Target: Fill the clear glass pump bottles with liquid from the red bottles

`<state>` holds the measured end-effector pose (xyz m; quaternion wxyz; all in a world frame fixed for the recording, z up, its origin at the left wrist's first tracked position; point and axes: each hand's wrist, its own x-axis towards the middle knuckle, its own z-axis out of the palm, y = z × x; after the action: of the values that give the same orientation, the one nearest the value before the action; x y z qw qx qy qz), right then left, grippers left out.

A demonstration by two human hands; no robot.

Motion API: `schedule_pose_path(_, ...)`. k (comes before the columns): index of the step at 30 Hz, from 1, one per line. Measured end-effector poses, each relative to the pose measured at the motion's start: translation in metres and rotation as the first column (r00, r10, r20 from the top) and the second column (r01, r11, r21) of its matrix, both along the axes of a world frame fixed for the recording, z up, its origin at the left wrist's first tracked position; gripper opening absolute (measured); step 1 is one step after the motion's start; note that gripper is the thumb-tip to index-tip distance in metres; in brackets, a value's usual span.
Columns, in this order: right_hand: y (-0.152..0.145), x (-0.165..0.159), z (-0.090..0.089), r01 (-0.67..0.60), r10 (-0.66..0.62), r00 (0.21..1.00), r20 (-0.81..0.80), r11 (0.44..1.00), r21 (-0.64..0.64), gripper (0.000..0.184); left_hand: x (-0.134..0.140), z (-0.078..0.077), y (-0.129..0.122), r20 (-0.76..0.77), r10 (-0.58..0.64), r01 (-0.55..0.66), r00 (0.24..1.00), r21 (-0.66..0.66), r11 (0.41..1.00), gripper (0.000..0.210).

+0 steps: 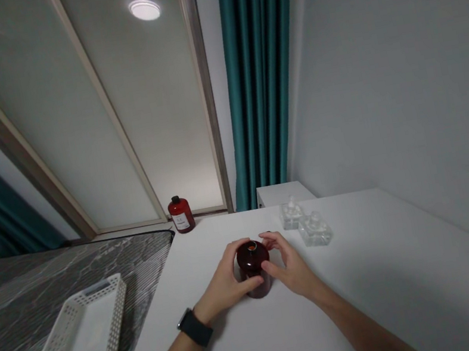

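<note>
On the white table (246, 343) in front of me stands a dark red glass jar (252, 257), glossy and rounded on top, with a paler see-through lower part. A small ring at its top shows orange inside. My left hand (229, 276) curves round the left side, its thumb across the front and its fingers behind. From the right, my right hand (289, 265) grips near the upper part, thumb against the front edge and fingers bent at the back. Just behind the right fingertips a tiny dark spot shows, too small to name. A dark watch (194, 326) is on my left wrist.
Two clear glass containers (291, 215) (315, 229) stand right of the jar. A red bottle (181, 215) with a black cap and white label is at the far left corner. A white perforated basket (118, 323) lies on grey bedding. A wall borders the right.
</note>
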<state>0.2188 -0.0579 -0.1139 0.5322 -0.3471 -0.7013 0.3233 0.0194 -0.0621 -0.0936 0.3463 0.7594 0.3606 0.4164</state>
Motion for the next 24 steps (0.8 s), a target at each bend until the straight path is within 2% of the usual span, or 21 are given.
schedule_pose_path(6,-0.001,-0.002,0.002,-0.012,0.011,1.0,0.022,0.999,0.038,0.034,0.003,-0.003,0.001,0.044,0.087,-0.088,0.995,0.028,0.996,0.066)
schedule_pose_path(10,-0.003,-0.005,0.002,-0.022,0.021,1.0,0.006,0.997,0.069,0.036,0.002,-0.007,0.005,0.05,0.131,-0.132,0.99,0.024,0.991,0.072)
schedule_pose_path(13,-0.006,-0.006,0.004,0.009,-0.01,1.0,0.01,0.994,0.113,0.031,-0.001,-0.006,0.006,0.067,0.081,-0.082,0.994,0.024,0.996,0.083)
schedule_pose_path(17,-0.008,-0.004,0.008,0.021,-0.025,0.999,0.03,0.989,0.146,0.025,-0.005,-0.003,0.005,0.05,0.018,-0.019,0.999,0.025,1.0,0.069)
schedule_pose_path(24,-0.006,-0.003,0.009,0.001,-0.007,0.999,0.046,0.992,0.125,0.03,-0.001,-0.011,0.004,0.016,0.153,-0.153,0.988,0.033,0.988,0.071)
